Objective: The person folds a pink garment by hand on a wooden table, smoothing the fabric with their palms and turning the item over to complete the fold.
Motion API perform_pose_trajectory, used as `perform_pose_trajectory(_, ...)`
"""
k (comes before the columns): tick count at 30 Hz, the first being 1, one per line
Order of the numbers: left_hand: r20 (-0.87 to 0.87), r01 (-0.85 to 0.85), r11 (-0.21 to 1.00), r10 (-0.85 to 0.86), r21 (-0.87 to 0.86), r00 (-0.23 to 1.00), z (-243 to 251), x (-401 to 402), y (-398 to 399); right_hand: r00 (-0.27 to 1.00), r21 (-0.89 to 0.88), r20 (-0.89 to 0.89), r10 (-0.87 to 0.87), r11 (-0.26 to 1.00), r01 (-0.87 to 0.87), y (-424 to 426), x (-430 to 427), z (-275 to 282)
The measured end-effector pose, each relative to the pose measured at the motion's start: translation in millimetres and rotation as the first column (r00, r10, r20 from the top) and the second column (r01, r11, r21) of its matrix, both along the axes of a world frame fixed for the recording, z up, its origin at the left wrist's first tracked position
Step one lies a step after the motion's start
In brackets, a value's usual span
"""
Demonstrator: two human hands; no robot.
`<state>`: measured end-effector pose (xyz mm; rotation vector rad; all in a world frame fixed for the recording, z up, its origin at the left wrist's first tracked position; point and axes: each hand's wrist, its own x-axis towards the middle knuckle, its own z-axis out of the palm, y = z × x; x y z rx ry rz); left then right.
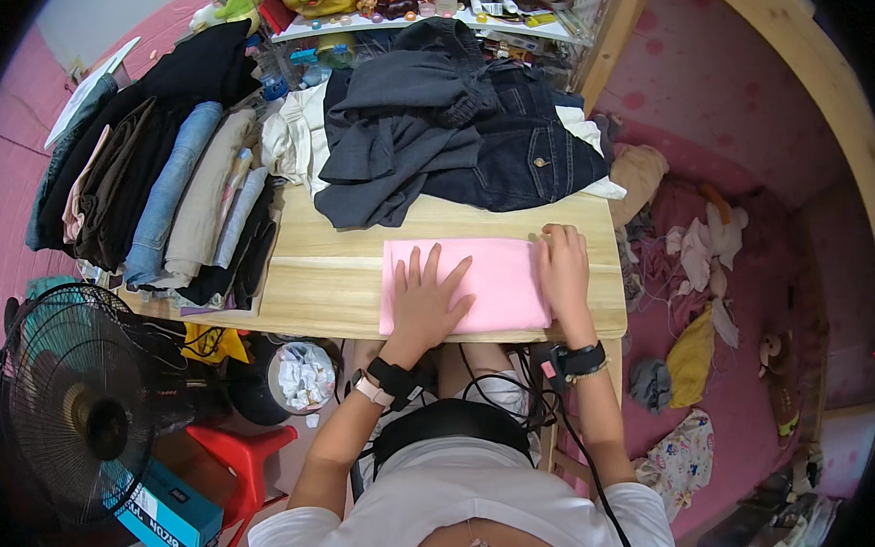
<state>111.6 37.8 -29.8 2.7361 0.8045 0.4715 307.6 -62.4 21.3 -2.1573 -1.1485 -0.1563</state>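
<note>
A pink folded cloth lies flat near the front edge of the light wooden table. My left hand rests palm down on its left part, fingers spread. At the cloth's right edge is my right hand, its fingers bent toward the table; whether they pinch the edge cannot be told. Beyond the cloth lies a loose heap of clothes, with a dark grey garment on top of dark blue denim and white fabric.
Folded clothes stand in a row at the table's left. A shelf with figurines is at the back. A black fan, a waste bin and a red stool are lower left. Scattered clothes, including a yellow one, lie right.
</note>
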Motion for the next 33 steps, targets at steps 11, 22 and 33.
perform_pose_trajectory(11,0.014,-0.050,0.998,0.049,0.050,0.999,-6.5,-0.7,-3.6,0.899,-0.245,0.199,0.389,0.908,-0.339,4.0,-66.1,-30.8)
perform_pose_trajectory(22,0.090,-0.119,0.991,0.114,0.056,0.989,-1.6,-3.8,0.9,0.980,-0.309,0.062,0.190,0.937,-0.163,-11.4,-26.3,-38.1)
perform_pose_trajectory(33,0.038,-0.340,0.940,0.340,-0.009,0.940,-6.7,-19.8,14.6,0.987,-0.292,0.017,0.161,0.945,-0.149,-10.7,-30.8,-38.5)
